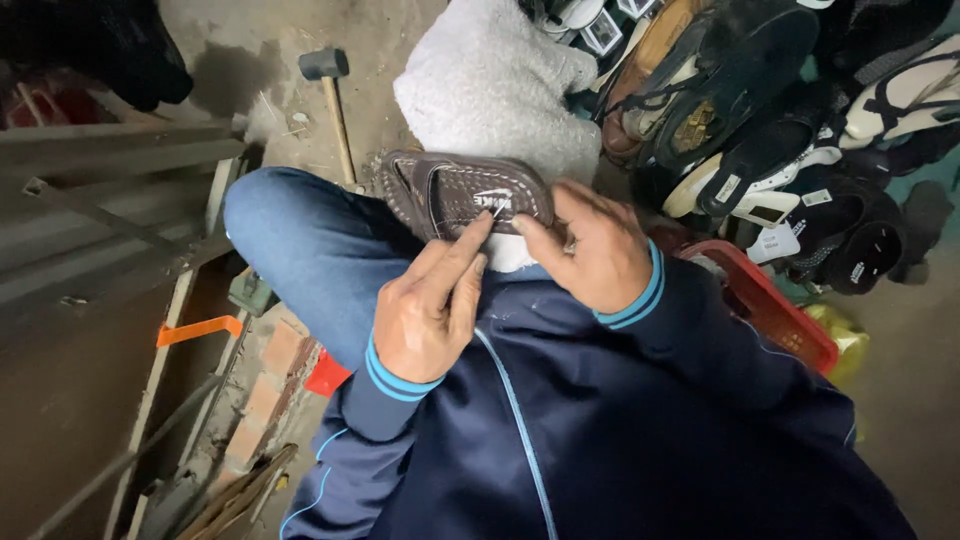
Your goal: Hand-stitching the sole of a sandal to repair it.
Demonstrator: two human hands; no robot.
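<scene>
A brown slide sandal (455, 190) with a woven strap lies on my knee, over a white cloth. My left hand (425, 310) pinches a thin metal needle (497, 212) between thumb and forefinger, with its tip against the strap's edge. My right hand (595, 250) grips the sandal's right end and holds it steady, thumb pressed near the needle. Both wrists are in dark blue sleeves with light blue cuffs. My leg in blue jeans (300, 240) is bent under the sandal.
A hammer (325, 70) with a wooden handle lies on the concrete floor beyond my knee. A white fluffy cloth (490, 80) is heaped behind the sandal. Several shoes (760, 110) are piled at upper right, a red basket (775, 315) at right, bricks (270, 375) lower left.
</scene>
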